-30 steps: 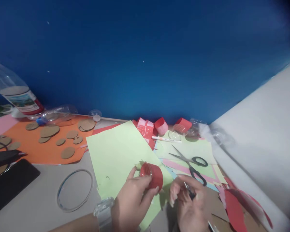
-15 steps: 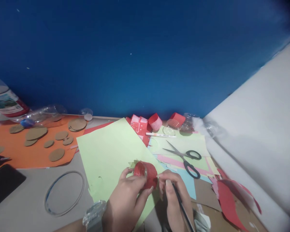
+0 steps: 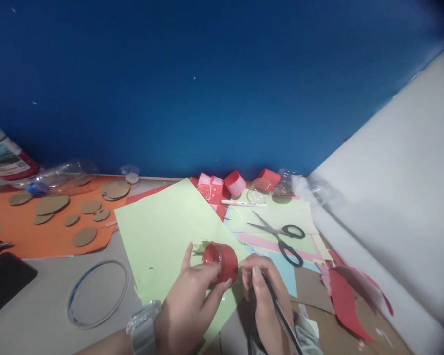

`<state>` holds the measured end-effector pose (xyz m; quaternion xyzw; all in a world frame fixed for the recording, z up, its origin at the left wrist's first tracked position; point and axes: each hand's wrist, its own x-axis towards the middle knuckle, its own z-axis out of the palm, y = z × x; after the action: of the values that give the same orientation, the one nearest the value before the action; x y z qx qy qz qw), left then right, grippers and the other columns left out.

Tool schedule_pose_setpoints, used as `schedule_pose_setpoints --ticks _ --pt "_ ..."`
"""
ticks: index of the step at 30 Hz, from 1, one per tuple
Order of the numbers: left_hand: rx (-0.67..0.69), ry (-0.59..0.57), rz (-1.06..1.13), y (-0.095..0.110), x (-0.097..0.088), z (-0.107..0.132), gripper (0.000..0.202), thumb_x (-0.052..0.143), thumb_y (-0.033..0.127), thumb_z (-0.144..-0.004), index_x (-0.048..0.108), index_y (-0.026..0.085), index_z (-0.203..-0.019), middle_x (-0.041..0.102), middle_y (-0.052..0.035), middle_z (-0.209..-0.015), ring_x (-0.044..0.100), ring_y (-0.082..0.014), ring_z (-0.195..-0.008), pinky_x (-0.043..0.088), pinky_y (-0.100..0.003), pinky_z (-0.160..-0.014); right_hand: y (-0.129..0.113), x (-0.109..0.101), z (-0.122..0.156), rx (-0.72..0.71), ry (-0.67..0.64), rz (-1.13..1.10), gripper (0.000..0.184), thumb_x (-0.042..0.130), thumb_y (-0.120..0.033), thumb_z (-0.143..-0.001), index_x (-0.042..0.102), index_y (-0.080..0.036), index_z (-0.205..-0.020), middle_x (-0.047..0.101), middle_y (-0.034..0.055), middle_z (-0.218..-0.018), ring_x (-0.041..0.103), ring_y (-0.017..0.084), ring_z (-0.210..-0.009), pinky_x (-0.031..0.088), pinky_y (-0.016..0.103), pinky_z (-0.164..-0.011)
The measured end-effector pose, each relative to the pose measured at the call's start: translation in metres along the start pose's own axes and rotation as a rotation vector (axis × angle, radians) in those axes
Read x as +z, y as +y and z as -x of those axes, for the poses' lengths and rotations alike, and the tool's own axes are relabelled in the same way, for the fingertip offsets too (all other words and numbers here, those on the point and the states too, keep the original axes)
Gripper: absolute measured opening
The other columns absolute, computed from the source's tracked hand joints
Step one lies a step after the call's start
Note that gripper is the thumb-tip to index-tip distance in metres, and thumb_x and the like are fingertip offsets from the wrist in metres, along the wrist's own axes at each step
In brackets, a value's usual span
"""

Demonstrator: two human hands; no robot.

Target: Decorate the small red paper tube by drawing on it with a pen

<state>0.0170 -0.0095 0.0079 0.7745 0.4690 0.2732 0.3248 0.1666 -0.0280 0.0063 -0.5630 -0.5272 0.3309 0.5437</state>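
Observation:
My left hand (image 3: 196, 291), with a watch (image 3: 144, 325) on the wrist, grips a small cup (image 3: 227, 261) wrapped in ribbed red paper. The cup lies tilted on its side, its clear rim turned left. Behind it, jagged green paper bits (image 3: 199, 248) stick out. Just right of the cup, my right hand (image 3: 266, 291) has its fingers closed round a thin dark pencil-like stick (image 3: 279, 310). The stick's tip is hidden; whether it is a pencil or a brush I cannot tell. A light green sheet (image 3: 166, 217) lies under the cup.
Black-handled scissors (image 3: 281, 234) lie on coloured paper at right, by a white marker (image 3: 240, 202). Cardboard discs (image 3: 52, 203) rest on orange paper (image 3: 64, 236). A ring (image 3: 98, 293) and phone (image 3: 7, 283) are at left. Clear plastic bottles (image 3: 66, 176) line the blue wall (image 3: 192, 88).
My left index finger has lifted and now points upward away from the cup. The cup stays gripped, and the right hand keeps the stick close by. The view has shifted slightly.

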Motion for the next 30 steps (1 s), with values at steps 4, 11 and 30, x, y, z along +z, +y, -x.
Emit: schedule_pose_setpoints --ticks 4,11,30 --pt "0.014 -0.032 0.035 0.0008 -0.0013 -0.0022 0.022 0.044 0.022 -0.094 0.050 0.022 -0.073 0.059 0.0063 -0.064 0.058 -0.0114 -0.061 0.026 -0.051 -0.117 -0.0025 -0.0001 -0.0001 0.043 -0.012 0.006 0.027 0.047 -0.043 -0.095 0.059 -0.022 -0.083 0.050 -0.0015 -0.065 0.048 0.014 -0.055 0.040 0.024 -0.047" --pt "-0.015 -0.045 0.076 -0.0003 0.0004 0.0005 0.020 0.044 0.021 -0.093 0.056 0.022 -0.078 0.068 0.0025 -0.071 0.065 -0.0155 -0.069 0.037 -0.050 -0.109 -0.0009 0.0004 0.0001 0.082 -0.017 -0.010 0.028 0.047 -0.044 -0.095 0.058 -0.022 -0.083 0.051 -0.0017 -0.065 0.047 0.013 -0.055 0.039 0.024 -0.049" --pt "0.044 -0.055 0.016 0.0047 -0.0007 0.0048 0.018 0.044 0.021 -0.094 0.058 0.022 -0.083 0.071 0.0012 -0.078 0.068 -0.0172 -0.077 0.034 -0.056 -0.109 -0.0062 -0.0021 -0.0073 0.051 -0.017 0.162 0.024 0.049 -0.041 -0.095 0.059 -0.022 -0.084 0.061 0.0010 -0.077 0.058 0.017 -0.072 0.049 0.027 -0.069"
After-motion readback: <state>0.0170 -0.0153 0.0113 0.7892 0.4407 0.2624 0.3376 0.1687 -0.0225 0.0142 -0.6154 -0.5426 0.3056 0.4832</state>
